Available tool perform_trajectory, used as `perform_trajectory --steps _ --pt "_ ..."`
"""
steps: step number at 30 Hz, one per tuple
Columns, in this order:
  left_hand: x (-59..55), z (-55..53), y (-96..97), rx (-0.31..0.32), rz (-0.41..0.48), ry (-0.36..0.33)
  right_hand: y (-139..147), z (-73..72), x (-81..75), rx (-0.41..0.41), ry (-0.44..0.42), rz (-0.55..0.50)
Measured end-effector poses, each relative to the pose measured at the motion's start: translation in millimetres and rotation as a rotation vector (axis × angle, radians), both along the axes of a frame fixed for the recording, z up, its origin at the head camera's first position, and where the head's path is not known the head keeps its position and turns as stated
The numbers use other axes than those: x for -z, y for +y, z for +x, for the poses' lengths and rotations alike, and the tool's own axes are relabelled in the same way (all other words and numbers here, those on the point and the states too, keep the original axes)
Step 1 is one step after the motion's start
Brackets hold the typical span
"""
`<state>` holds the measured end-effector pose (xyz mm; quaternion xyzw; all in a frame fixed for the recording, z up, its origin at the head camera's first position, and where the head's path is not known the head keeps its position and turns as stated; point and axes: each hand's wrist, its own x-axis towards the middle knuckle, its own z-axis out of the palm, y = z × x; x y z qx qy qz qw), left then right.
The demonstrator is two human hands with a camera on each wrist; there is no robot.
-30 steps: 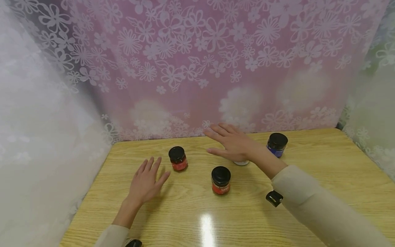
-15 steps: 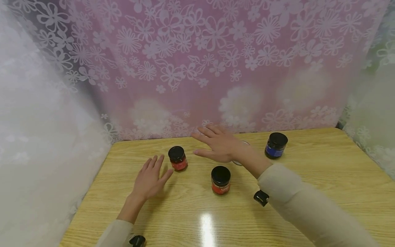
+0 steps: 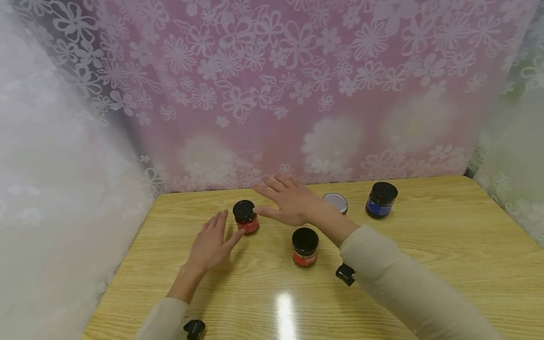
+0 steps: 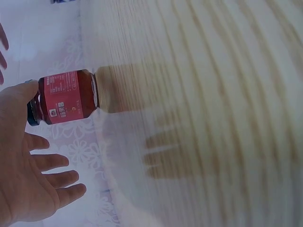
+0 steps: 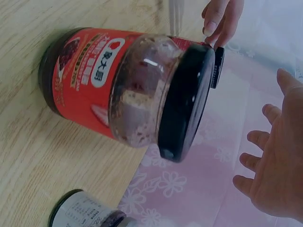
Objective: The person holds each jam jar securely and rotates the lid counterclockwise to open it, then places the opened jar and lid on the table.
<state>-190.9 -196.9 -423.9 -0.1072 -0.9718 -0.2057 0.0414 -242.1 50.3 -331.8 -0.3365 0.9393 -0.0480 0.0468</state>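
Left wrist view gives the printed side of the red-labelled jar (image 4: 61,97), small in the head view, with the left hand (image 4: 26,165) beside it, thumb at the lid. Right wrist view shows the orange-red-labelled jar (image 5: 90,78) close up, its contents visible through clear glass. Only the head view takes in the full layout: red-labelled jar upright on the wood-grain table (image 3: 263,288), far left, between the hands; orange-red-labelled jar nearer, centre; pale-lidded jar (image 3: 335,202) far, partly behind the right forearm; blue-labelled jar (image 3: 380,200) far right.

Left hand: fingers extended, thumb held apart. Right hand (image 3: 289,203): fingers spread, thumb reaching to the lid of the red-labelled jar; cannot tell whether it touches.

Against half a second ago: right hand further left, pale lid now largely uncovered. Left hand slightly further right, nearer the red-labelled jar. All four jars standing as they were.

Count: jars, four (three black lids, one pale); hands, two; black wrist devices (image 3: 345,274), two; pink floral cloth (image 3: 297,94), one, behind the table.
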Motion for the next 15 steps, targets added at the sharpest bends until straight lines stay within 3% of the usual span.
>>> perform_trajectory --steps 5,11,15 --pt "0.8 -2.9 2.7 -0.009 0.068 -0.058 -10 -1.9 2.6 0.002 -0.012 -0.006" --pt "3.1 -7.8 5.5 -0.014 0.219 -0.141 -21 -3.5 4.6 0.013 -0.037 -0.025" --pt "6.1 -11.6 5.6 -0.017 0.258 -0.163 -26 -3.6 5.8 0.02 -0.067 -0.015"
